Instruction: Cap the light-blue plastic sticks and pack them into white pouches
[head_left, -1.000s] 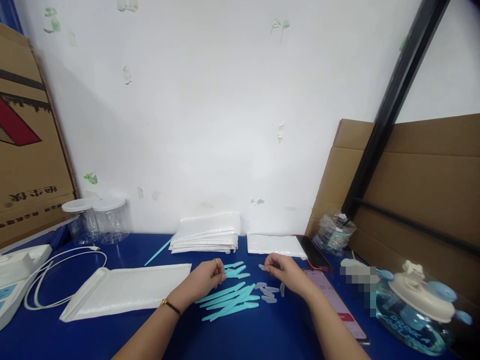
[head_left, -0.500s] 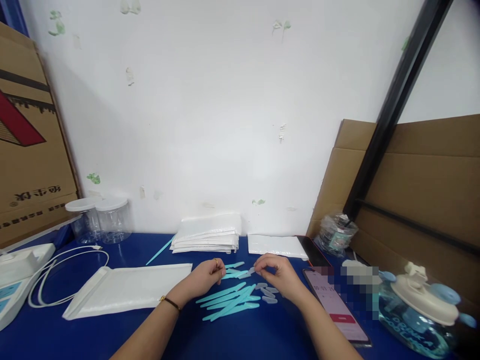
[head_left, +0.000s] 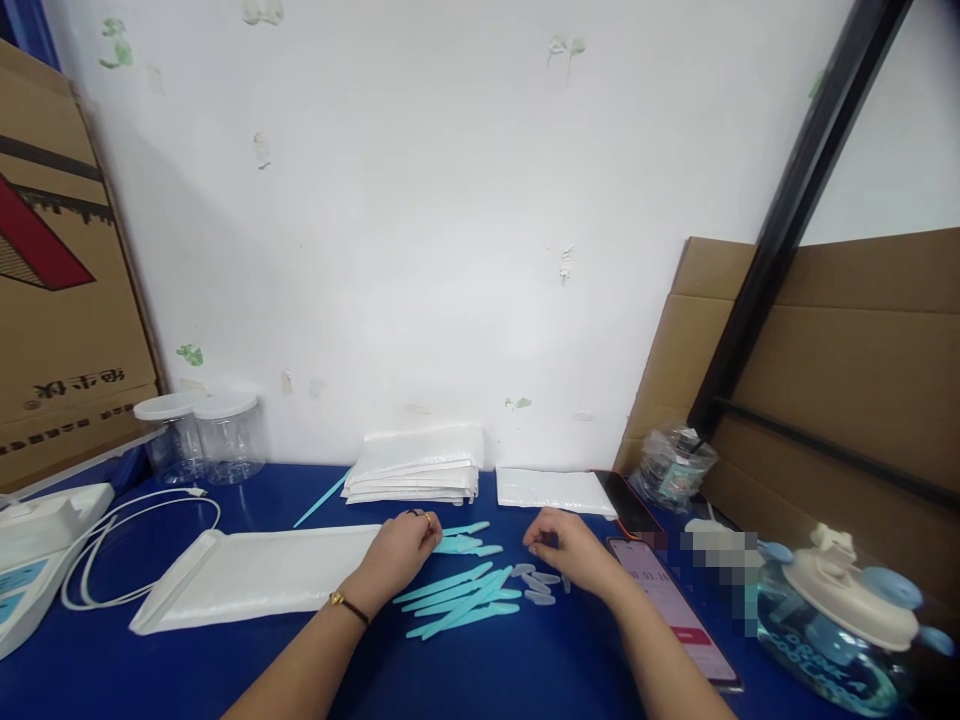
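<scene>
My left hand is closed around the ends of several slim turquoise eyebrow razors, whose other ends point right. In front of it, more turquoise eyebrow razors lie in a loose, crossing bunch on the blue table. To the right of the razors is my right hand, its fingers curled in; whatever is between them is hidden. Beside that hand lies a small group of translucent caps. Another translucent piece shows just under its palm.
A white padded envelope lies at left, near a white cable. Behind are a stack of white envelopes, a single turquoise stick and clear jars. A phone and a water bottle stand at right.
My right hand has moved right, away from the razor tips it was touching. A translucent piece there is gone from the tips. My left hand has shifted slightly left.
</scene>
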